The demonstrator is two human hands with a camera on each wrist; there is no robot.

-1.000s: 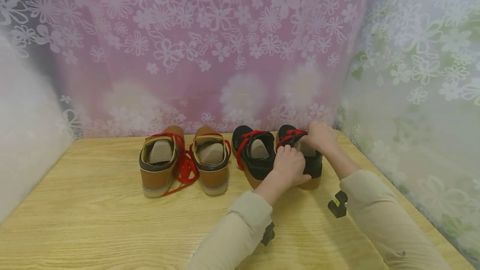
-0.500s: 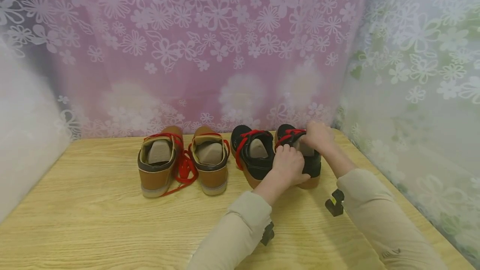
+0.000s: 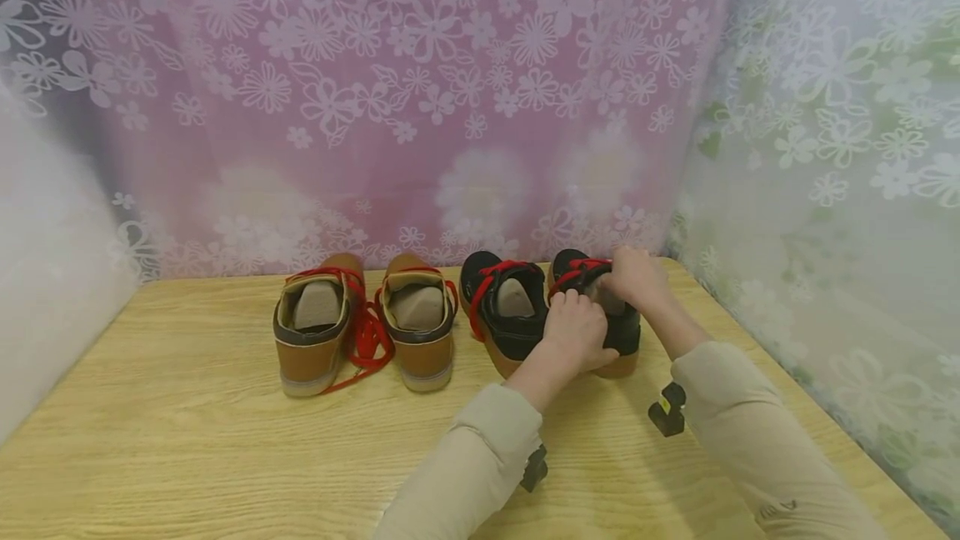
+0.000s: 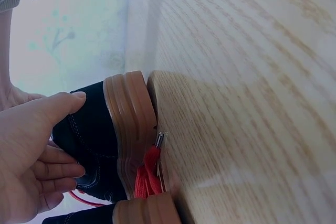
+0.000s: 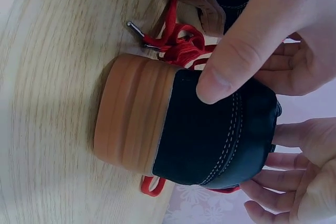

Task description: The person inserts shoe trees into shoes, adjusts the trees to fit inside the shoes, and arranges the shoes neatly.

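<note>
Two black shoes with red laces and tan soles stand side by side on the table, toes pointing away. My left hand (image 3: 576,332) grips the back of the right black shoe (image 3: 628,335), its thumb on the heel and its other fingers along the left side. At that shoe's right edge, my right hand (image 3: 639,275) holds the collar with bent fingers. The left black shoe (image 3: 521,333) sits close by; red lace ends (image 4: 150,177) lie between the soles. Beige stuffing (image 3: 515,298) fills the shoe's opening. My right hand's thumb is hidden.
A pair of brown shoes stands to the left: one at the far left (image 3: 309,361), the other (image 3: 425,361) beside it, with a tangle of red lace (image 3: 367,336) between them. A pink floral curtain (image 3: 375,107) hangs behind the wooden table (image 3: 225,457); a pale floral sheet (image 3: 825,232) borders the right.
The whole scene shifts very slightly left in the head view. Both hands stay at the right black shoe, and their hold looks the same.
</note>
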